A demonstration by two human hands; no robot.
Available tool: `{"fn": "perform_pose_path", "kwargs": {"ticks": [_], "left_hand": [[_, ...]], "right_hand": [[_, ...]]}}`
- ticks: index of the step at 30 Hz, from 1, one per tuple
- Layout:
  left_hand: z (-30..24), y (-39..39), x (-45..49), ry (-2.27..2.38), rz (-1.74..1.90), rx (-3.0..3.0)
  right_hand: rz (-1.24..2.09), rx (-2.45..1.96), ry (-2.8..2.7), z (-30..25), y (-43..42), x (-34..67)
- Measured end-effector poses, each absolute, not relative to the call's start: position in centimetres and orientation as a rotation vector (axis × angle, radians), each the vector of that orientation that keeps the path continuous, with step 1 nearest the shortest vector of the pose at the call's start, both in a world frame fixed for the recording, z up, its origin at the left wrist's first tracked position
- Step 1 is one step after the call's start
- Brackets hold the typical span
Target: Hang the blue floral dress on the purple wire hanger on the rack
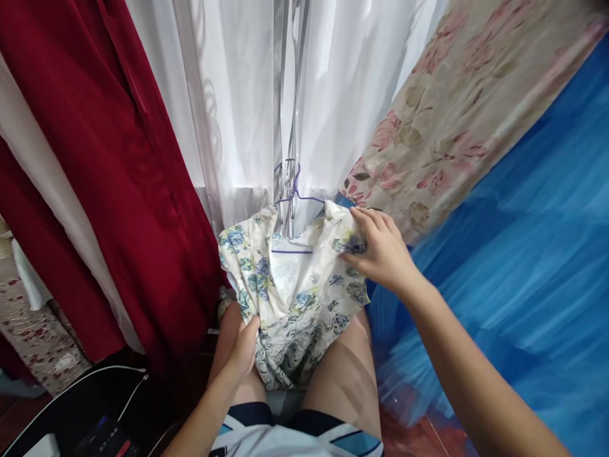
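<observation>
A white floral dress [304, 304] with blue and green flowers hangs on a thin purple wire hanger [304, 197] in front of my legs. Low on its left side, my left hand [246, 348] is closed around a fold of the fabric. My right hand [378, 244] pinches the right shoulder of the dress between thumb and fingers, close to the hanger's arm. The dress front is wrinkled and its V neckline lies open, with the hanger's lower bar showing through. The hanger's hook is up against the metallic strips behind it.
White curtains [238, 95] hang straight ahead. Dark red cloth [143, 222] hangs at left, floral cloth [438, 127] and blue tulle [514, 285] at right. At lower left, a phone [107, 438] and white cables [95, 370] lie on a black surface [61, 422].
</observation>
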State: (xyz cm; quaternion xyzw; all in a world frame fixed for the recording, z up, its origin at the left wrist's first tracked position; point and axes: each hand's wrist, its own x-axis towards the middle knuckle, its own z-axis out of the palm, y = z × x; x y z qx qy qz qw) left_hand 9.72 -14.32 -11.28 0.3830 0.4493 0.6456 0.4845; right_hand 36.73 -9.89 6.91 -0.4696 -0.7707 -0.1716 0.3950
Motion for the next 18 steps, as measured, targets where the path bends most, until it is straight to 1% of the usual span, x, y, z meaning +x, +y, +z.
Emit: {"fn": "perform_pose_path", "kwargs": {"ticks": [1, 2, 5, 7, 9, 12, 15, 18], "left_hand": [[-12.0, -15.0, 10.0, 1.082, 1.550, 0.864], [-12.6, -15.6, 10.4, 1.059, 1.525, 0.807], [-13.6, -16.8, 11.7, 0.968, 1.437, 0.754], [-13.5, -17.2, 12.0, 0.944, 1.407, 0.769], [-12.9, -17.4, 11.5, 0.964, 1.391, 0.807], [-11.9, -17.7, 9.8, 1.035, 1.387, 0.882], [-11.3, -18.5, 8.7, 1.099, 1.354, 0.986], [-11.2, -19.9, 9.3, 1.098, 1.285, 1.084]], "right_hand": [[-0.386, -1.203, -1.875, 5.2, -10.7, 35.6], [-0.260, -1.187, -1.832, 3.1, -11.7, 34.3], [0.300, -1.101, -1.956, -4.4, -14.4, 30.2], [0.540, -1.136, -1.776, -8.8, -15.5, 28.4], [0.770, -1.158, -1.583, -11.3, -15.8, 27.4], [1.007, -1.072, -1.516, -11.5, -15.7, 26.9], [1.119, -0.970, -1.463, -9.8, -15.9, 26.7], [1.318, -0.905, -1.356, -8.4, -16.5, 26.6]]}}
